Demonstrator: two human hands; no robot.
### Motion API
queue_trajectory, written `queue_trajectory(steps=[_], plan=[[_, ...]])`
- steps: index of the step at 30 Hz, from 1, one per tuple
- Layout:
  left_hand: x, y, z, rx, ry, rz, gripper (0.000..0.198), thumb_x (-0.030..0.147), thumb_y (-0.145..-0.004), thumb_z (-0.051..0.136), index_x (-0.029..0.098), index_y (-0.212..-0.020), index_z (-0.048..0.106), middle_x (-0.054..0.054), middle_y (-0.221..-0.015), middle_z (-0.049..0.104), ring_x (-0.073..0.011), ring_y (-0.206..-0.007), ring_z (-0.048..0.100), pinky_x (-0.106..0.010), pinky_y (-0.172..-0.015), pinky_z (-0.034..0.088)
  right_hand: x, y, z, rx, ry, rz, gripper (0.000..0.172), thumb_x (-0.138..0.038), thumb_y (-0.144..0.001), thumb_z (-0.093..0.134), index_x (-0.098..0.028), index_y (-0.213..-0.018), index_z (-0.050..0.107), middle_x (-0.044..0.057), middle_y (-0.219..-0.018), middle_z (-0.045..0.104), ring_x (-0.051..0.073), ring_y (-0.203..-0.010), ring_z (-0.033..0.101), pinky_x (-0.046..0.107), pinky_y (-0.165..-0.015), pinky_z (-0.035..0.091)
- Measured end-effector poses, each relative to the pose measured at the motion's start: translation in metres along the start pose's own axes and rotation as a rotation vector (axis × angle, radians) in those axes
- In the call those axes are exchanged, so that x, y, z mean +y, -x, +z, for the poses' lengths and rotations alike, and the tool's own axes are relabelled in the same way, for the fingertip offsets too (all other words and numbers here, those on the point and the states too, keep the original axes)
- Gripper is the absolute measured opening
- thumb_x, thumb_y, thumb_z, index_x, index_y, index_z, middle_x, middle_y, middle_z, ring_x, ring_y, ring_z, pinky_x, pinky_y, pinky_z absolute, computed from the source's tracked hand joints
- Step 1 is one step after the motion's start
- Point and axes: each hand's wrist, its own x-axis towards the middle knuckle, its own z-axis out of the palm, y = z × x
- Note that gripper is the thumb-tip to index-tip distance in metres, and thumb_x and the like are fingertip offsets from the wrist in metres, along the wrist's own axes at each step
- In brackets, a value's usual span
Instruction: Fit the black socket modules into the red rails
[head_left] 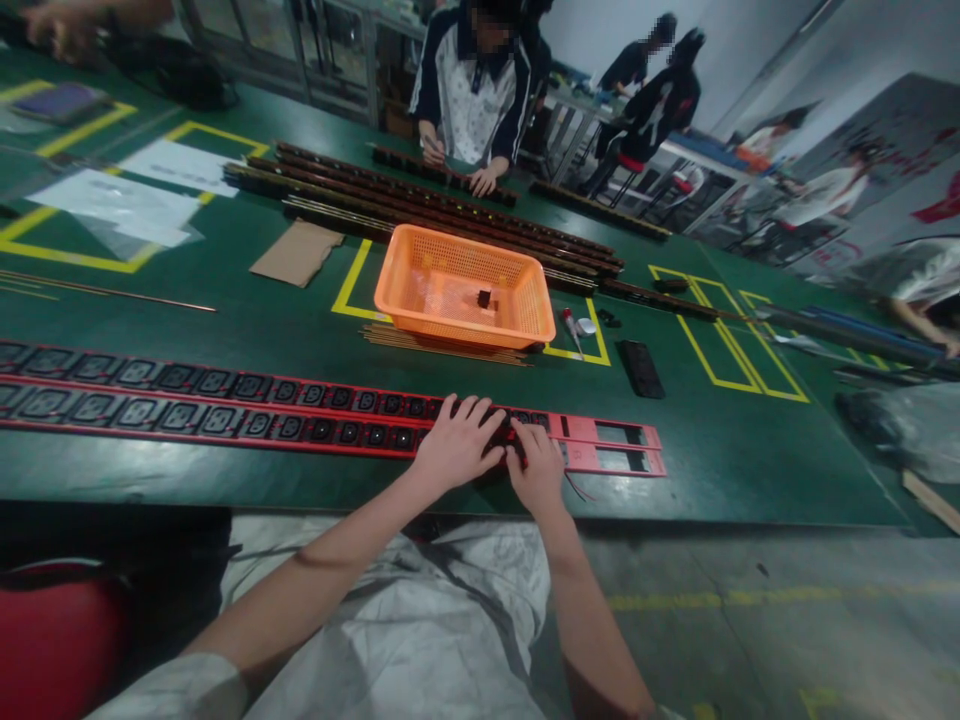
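Note:
Two long red power strips (225, 405) with rows of black sockets lie side by side along the near edge of the green table (300, 320). My left hand (459, 443) rests on the nearer strip, fingers curled down over its sockets. My right hand (536, 468) sits just beside it, fingers pressed onto a small black part on the same strip; what is under the fingertips is hidden. Past my hands the strips' right ends (615, 447) show empty rectangular cutouts.
An orange basket (461, 295) holding a small black part stands behind the strips, thin rods under it. A screwdriver (572, 330), a black plate (640, 368), cardboard (298, 252) and dark strips (420, 205) lie beyond. A person across the table works there; others sit farther back.

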Motion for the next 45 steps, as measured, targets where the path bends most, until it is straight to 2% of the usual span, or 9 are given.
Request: queue_trajectory(steps=[8, 23, 29, 36, 39, 45], plan=[[-0.001, 0.000, 0.000, -0.001, 0.003, 0.006, 0.051, 0.049, -0.097, 0.049, 0.023, -0.141, 0.053, -0.012, -0.147, 0.055, -0.0315, -0.135, 0.047, -0.056, -0.116, 0.031, -0.002, 0.001, -0.009, -0.080, -0.061, -0.038, 0.040, -0.022, -0.088, 0.054, -0.020, -0.128, 0.060, 0.011, -0.117, 0.064, 0.026, -0.105, 0.060, 0.040, -0.086, 0.045], [-0.001, 0.001, -0.001, -0.009, -0.006, 0.008, 0.050, 0.049, -0.099, 0.045, 0.023, -0.141, 0.053, -0.012, -0.149, 0.054, -0.0319, -0.136, 0.047, -0.057, -0.117, 0.031, 0.006, 0.008, -0.002, -0.044, -0.067, -0.071, 0.035, -0.031, -0.101, 0.045, -0.017, -0.132, 0.053, 0.016, -0.128, 0.064, 0.029, -0.120, 0.058, 0.043, -0.095, 0.044], [-0.001, 0.000, -0.001, -0.016, -0.001, 0.005, 0.052, 0.049, -0.097, 0.048, 0.023, -0.141, 0.053, -0.012, -0.148, 0.054, -0.0320, -0.135, 0.047, -0.057, -0.117, 0.031, 0.010, 0.008, 0.000, 0.000, -0.093, -0.051, 0.037, -0.033, -0.103, 0.041, -0.018, -0.135, 0.053, 0.014, -0.124, 0.066, 0.027, -0.115, 0.061, 0.041, -0.090, 0.046], [-0.001, 0.001, -0.001, -0.019, 0.007, 0.002, 0.052, 0.048, -0.097, 0.047, 0.023, -0.142, 0.053, -0.012, -0.149, 0.054, -0.0320, -0.136, 0.046, -0.057, -0.117, 0.031, 0.005, 0.004, -0.005, -0.125, 0.020, -0.079, 0.044, -0.030, -0.100, 0.047, -0.021, -0.143, 0.053, 0.013, -0.125, 0.064, 0.028, -0.112, 0.059, 0.043, -0.090, 0.045], [-0.001, 0.001, -0.001, -0.019, 0.010, -0.001, 0.051, 0.048, -0.097, 0.047, 0.024, -0.142, 0.053, -0.011, -0.149, 0.054, -0.0317, -0.136, 0.046, -0.057, -0.117, 0.030, 0.005, 0.004, -0.006, -0.127, 0.031, -0.079, 0.046, -0.027, -0.100, 0.044, -0.022, -0.146, 0.050, 0.013, -0.125, 0.062, 0.028, -0.112, 0.058, 0.042, -0.090, 0.045], [0.000, 0.000, -0.001, -0.021, 0.003, -0.004, 0.051, 0.048, -0.097, 0.048, 0.024, -0.142, 0.053, -0.011, -0.149, 0.054, -0.0314, -0.136, 0.046, -0.056, -0.117, 0.030, 0.003, 0.006, -0.005, -0.108, 0.025, -0.076, 0.043, -0.027, -0.099, 0.046, -0.022, -0.141, 0.056, 0.013, -0.120, 0.061, 0.027, -0.110, 0.058, 0.042, -0.088, 0.046]])
